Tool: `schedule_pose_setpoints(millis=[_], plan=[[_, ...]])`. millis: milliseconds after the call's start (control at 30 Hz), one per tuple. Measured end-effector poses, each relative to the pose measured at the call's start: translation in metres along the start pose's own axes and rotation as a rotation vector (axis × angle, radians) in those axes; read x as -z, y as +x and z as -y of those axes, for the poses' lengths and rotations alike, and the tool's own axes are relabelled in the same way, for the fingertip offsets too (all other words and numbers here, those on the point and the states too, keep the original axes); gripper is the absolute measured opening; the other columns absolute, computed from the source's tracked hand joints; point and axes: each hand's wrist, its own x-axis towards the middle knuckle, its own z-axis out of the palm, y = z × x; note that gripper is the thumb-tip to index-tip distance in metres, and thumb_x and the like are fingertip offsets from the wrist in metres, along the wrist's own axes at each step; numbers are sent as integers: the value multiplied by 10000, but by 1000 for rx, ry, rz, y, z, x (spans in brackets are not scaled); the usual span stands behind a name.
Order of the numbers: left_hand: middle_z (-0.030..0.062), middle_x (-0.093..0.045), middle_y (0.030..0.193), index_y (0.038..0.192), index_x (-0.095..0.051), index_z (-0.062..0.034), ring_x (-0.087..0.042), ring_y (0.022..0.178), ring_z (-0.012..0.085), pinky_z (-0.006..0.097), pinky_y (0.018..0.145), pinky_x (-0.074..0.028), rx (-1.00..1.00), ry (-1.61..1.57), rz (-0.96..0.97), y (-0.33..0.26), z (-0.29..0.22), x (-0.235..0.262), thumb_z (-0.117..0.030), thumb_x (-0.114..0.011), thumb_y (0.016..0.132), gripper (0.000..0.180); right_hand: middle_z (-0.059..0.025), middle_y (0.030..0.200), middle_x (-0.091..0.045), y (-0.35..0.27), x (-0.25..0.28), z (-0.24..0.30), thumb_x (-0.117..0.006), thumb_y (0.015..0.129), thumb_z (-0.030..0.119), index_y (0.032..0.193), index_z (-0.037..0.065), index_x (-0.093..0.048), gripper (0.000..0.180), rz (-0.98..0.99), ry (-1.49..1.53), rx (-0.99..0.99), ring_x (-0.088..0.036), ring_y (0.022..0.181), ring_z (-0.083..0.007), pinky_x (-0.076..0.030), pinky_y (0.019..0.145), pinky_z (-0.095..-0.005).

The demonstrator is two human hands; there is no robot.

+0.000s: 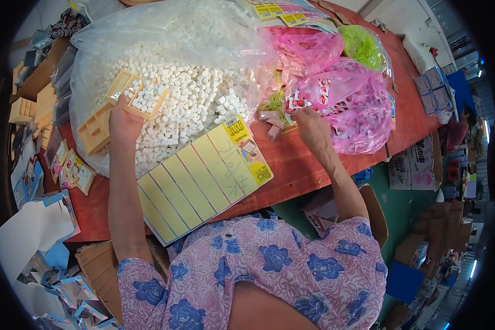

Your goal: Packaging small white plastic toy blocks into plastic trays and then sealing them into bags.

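- Compartment tray [119,88]: in the head view, it is held above the white cubes [195,91], on the far left side from the yellow card [187,184], which I take as landmark. Some cubes lie in its right part; its left section is bare.
- Left hand [126,122]: it is partly closed and grips the near edge of this tray, beyond the left part of the card.
- Right hand [311,124]: it is to the right of the card, with fingers bent. It is just beside the small red-and-white packets [298,103]; whether it has hold of one, I cannot tell.
- Second tray [95,132]: it lies tilted, to the left of the card.
- Pink bag [363,135]: to the right of the card, with more packets showing inside.
- Green strips [363,47]: in a clear bag, far to the right beyond the card.
- Bench [308,162]: red, it carries the card and these bags.
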Motion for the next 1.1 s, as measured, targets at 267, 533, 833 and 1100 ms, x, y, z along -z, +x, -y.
schedule_pose_setpoints(millis=[267,533,833,1100], plan=[[135,-391,1172,1161,-320,-29,-400,1079,252,419,915,-324,34,-12,55,10,1,10,-168,-271,883,314,-193,688,-546,22,-20,-11,-546,702,256,778,-8,-468,286,83,-254,-410,-555,631,-329,-431,535,-412],[148,-377,1188,1178,-301,-22,-393,1087,258,423,928,-313,42,-8,53,9,1,6,-154,-277,880,326,-184,753,-530,30,-26,-21,-456,676,82,746,20,-427,98,-30,-149,-398,-531,627,-359,-408,526,-439],[142,-369,1198,1182,-296,-22,-378,1103,256,423,936,-304,50,-18,28,3,0,-1,-144,-277,878,328,-141,769,-516,14,-19,4,-478,688,67,822,38,-475,137,59,91,-56,-520,717,-318,-415,574,-395],[137,-376,1194,1179,-304,-19,-385,1096,252,421,937,-303,40,0,31,0,0,2,-140,-289,876,326,-151,783,-508,21,-22,39,-525,742,229,793,11,-490,227,140,-29,-243,-529,705,-310,-433,568,-380]])
